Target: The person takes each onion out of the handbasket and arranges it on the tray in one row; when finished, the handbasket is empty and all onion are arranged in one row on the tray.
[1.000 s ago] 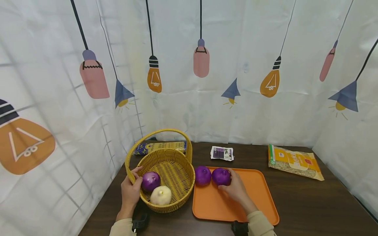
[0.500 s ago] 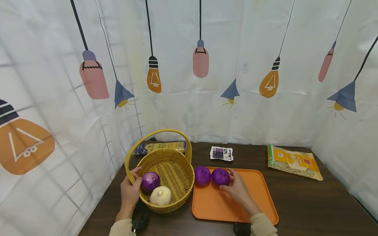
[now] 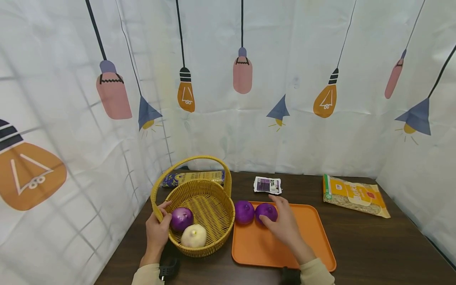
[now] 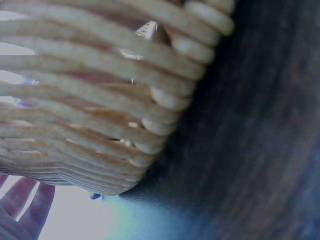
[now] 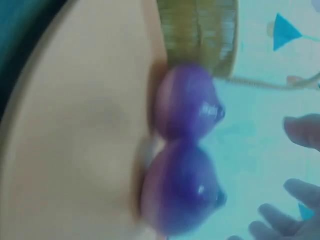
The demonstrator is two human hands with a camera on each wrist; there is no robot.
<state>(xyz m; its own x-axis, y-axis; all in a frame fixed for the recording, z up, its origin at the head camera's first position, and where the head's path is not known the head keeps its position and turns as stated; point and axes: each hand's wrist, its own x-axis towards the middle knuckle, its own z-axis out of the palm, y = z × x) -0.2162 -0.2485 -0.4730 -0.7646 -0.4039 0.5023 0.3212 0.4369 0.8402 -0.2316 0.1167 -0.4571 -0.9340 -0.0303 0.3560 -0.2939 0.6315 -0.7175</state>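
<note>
Dark table (image 3: 377, 245). Orange tray (image 3: 263, 251), right. Basket (image 3: 211, 213), left. Left hand (image 3: 157, 231): thumb and fingers grasping basket's left edge. Right hand (image 3: 284, 226): fingers spread wide, released, near right onion (image 3: 265, 211). Same and left onion (image 3: 244, 212): purple, round, tray's far left; tips up, axes roughly vertical.

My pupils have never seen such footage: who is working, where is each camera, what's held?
A person does the work, not a robot. The wide picture comes from a head camera, the others from each wrist: the left sees the wicker basket, the right sees two purple onions. Those sit on an orange tray; three packets lie on the table. The left hand grips the basket, which contains a purple onion and a white onion. The right hand, fingers spread above the tray, holds nothing.
</note>
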